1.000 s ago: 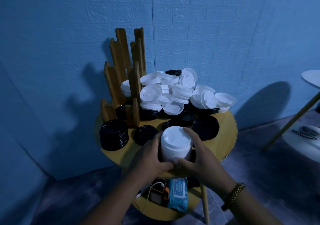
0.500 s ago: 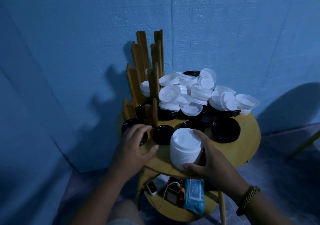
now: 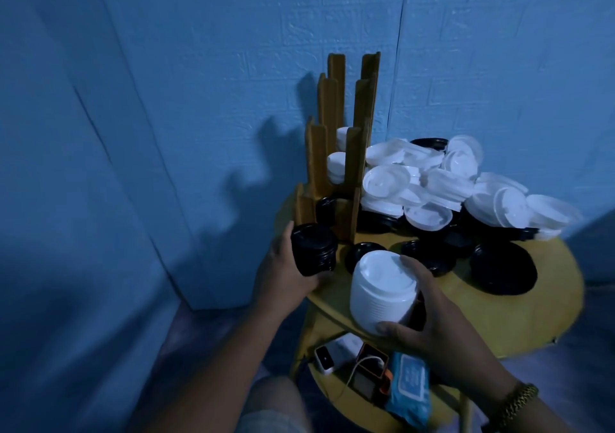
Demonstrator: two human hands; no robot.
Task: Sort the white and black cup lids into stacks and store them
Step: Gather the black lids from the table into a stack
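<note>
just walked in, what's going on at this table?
A person is sorting cup lids on a round yellow table. The left hand grips a stack of black lids beside the wooden rack. The right hand holds a stack of white lids near the front edge. A mixed pile of loose lids sits behind, unsorted. The rack holds a few lids.

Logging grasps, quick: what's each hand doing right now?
Left hand: grips the black lid stack.
Right hand: grips the white lid stack.

black lids (image 3: 377, 220) buried under white pile (image 3: 436, 186), wipes pack (image 3: 407, 382) unreadable
</note>
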